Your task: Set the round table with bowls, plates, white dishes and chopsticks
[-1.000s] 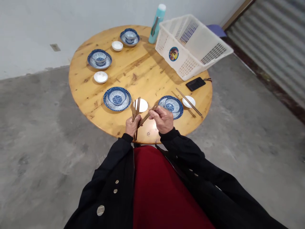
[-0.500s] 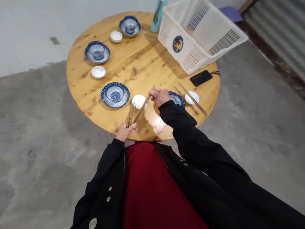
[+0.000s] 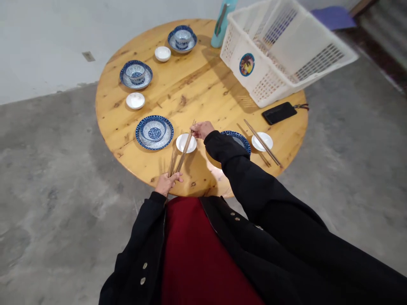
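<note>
Near the table's front edge, my left hand [image 3: 168, 183] is closed around the lower part of several wooden chopsticks [image 3: 172, 163]. My right hand [image 3: 202, 129] pinches the upper end of a pair of chopsticks [image 3: 184, 153], which slants across a small white dish [image 3: 191, 145]. The lower ends of that pair reach close to my left hand. Left of the dish is a blue-patterned plate [image 3: 140, 140] with a bowl [image 3: 154, 130] on it. My right sleeve partly covers another blue-rimmed plate [image 3: 244, 142]. Farther right, chopsticks [image 3: 259, 138] lie across a white dish [image 3: 269, 141].
A white plastic basket [image 3: 262, 80] stands at the back right of the round wooden table [image 3: 190, 97], beside a turquoise bottle [image 3: 219, 38]. A black phone [image 3: 279, 113] lies before it. Blue-patterned plates with bowls [image 3: 135, 75] and white dishes [image 3: 135, 101] line the left side.
My right hand has shifted left with its chopsticks, so they now pass over the white dish more steeply. My left hand keeps its hold. The view has moved slightly.
</note>
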